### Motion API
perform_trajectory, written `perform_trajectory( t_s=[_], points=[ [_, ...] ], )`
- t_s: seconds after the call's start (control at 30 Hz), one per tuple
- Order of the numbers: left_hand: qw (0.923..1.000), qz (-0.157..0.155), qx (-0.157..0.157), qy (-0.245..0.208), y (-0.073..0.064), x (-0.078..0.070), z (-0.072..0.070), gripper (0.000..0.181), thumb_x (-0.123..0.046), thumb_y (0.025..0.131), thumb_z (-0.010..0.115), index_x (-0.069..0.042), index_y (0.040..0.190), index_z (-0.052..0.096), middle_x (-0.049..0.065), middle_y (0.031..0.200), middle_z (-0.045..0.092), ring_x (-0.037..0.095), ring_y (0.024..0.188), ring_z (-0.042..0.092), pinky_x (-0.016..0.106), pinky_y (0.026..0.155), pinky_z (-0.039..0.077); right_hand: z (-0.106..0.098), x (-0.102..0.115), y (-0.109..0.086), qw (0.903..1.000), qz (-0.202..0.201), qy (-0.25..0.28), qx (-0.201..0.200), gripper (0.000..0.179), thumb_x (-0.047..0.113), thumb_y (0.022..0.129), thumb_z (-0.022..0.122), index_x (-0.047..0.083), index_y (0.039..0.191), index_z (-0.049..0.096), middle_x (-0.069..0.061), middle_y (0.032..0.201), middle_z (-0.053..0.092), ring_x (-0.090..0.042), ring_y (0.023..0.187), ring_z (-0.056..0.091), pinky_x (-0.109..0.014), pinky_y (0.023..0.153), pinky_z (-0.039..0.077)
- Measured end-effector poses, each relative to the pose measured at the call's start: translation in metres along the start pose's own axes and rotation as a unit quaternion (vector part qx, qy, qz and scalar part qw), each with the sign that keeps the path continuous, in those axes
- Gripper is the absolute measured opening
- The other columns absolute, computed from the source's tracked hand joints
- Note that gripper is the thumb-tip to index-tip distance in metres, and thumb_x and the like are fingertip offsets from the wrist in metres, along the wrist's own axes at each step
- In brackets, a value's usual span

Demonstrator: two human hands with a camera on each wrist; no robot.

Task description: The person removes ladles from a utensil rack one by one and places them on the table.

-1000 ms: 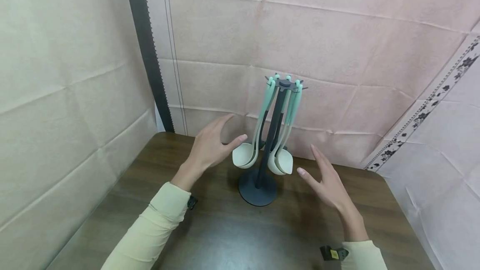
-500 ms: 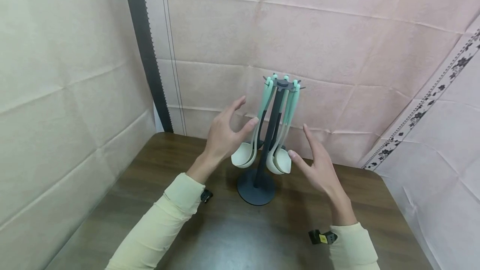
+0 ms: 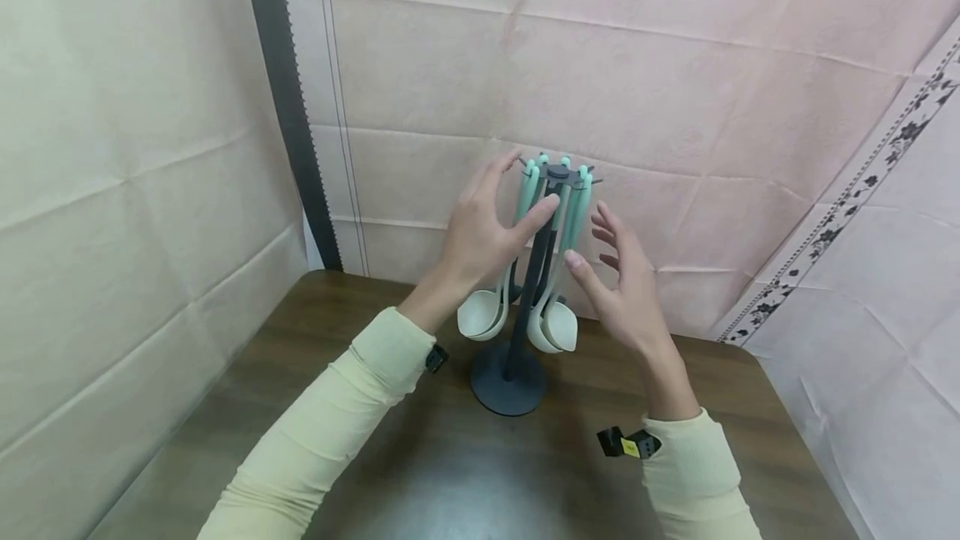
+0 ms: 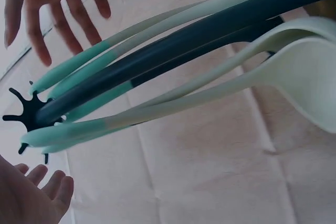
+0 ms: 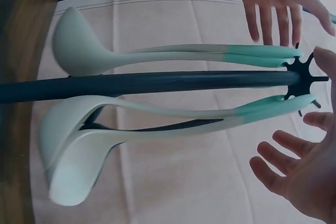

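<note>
Utensil stand (image 3: 532,286) upright on wood-grain table (image 3: 480,482), pale ladles (image 3: 561,326) hanging from it, left hand (image 3: 483,227) and right hand (image 3: 626,286) spread at either side.

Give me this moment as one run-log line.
left hand: empty, beside utensils | right hand: empty, beside utensils | utensils: hanging on stand | stand: upright on table

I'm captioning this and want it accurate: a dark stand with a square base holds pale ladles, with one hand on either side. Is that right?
Not quite: the base is round, as the head view shows. The dark stand does hold pale ladles between the left hand and right hand.
</note>
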State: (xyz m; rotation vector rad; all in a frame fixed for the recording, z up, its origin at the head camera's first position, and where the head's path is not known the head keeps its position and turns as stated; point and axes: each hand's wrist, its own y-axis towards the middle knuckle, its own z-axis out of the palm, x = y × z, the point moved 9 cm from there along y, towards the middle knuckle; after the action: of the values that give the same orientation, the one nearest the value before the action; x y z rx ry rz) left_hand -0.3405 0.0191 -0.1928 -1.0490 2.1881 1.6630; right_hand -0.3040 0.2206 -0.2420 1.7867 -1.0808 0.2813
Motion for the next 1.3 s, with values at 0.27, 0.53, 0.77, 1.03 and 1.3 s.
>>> perform_trajectory(
  t_s=[0.27, 0.53, 0.77, 1.03, 1.3],
  points=[
    [0.9897, -0.031, 0.073, 0.119, 0.030, -0.018, 0.014, 0.093, -0.078, 0.092, 0.055, -0.015, 0.160, 0.046, -0.001, 0.158, 0.049, 0.015, 0.140, 0.047, 0.037, 0.113, 0.043, -0.006, 0.013, 0.020, 0.9986, -0.006, 0.011, -0.051, 0.064, 0.036, 0.103, 0.068, 0.018, 0.160, 0.045, -0.012, 0.146, 0.059, -0.030, 0.130, 0.060, -0.058, 0.105, 0.050],
    [0.9496, -0.091, 0.160, 0.254, 0.046, -0.030, 0.032, 0.099, -0.085, 0.094, 0.040, -0.010, 0.160, 0.042, 0.004, 0.158, 0.046, 0.019, 0.141, 0.046, 0.039, 0.114, 0.041, 0.002, 0.012, 0.030, 0.9964, 0.006, 0.015, -0.083, 0.053, 0.037, 0.103, 0.068, 0.015, 0.149, 0.056, -0.010, 0.137, 0.063, -0.027, 0.118, 0.066, -0.053, 0.098, 0.055],
    [0.9270, -0.101, 0.205, 0.298, 0.056, -0.033, 0.043, 0.088, -0.077, 0.099, 0.040, -0.008, 0.153, 0.049, 0.005, 0.149, 0.049, 0.017, 0.128, 0.049, 0.036, 0.105, 0.046, 0.001, 0.010, 0.032, 0.9915, 0.009, 0.033, -0.125, 0.040, 0.024, 0.103, 0.068, 0.012, 0.140, 0.064, -0.008, 0.124, 0.068, -0.023, 0.108, 0.069, -0.042, 0.090, 0.056],
    [0.9304, -0.115, 0.179, 0.298, 0.053, -0.022, 0.039, 0.092, -0.084, 0.094, 0.040, -0.011, 0.150, 0.053, 0.003, 0.145, 0.053, 0.018, 0.129, 0.050, 0.035, 0.106, 0.044, 0.004, 0.005, 0.035, 0.9908, 0.020, 0.022, -0.132, 0.031, 0.015, 0.102, 0.067, 0.005, 0.131, 0.062, -0.012, 0.114, 0.068, -0.021, 0.101, 0.068, -0.040, 0.087, 0.056],
    [0.9415, -0.111, 0.172, 0.267, 0.051, -0.020, 0.041, 0.091, -0.087, 0.091, 0.041, -0.013, 0.141, 0.060, 0.001, 0.134, 0.062, 0.016, 0.111, 0.058, 0.033, 0.085, 0.051, 0.003, 0.002, 0.039, 0.9932, 0.012, 0.008, -0.115, 0.024, 0.009, 0.104, 0.065, -0.001, 0.124, 0.058, -0.018, 0.113, 0.064, -0.030, 0.101, 0.067, -0.050, 0.088, 0.056]
  ],
)
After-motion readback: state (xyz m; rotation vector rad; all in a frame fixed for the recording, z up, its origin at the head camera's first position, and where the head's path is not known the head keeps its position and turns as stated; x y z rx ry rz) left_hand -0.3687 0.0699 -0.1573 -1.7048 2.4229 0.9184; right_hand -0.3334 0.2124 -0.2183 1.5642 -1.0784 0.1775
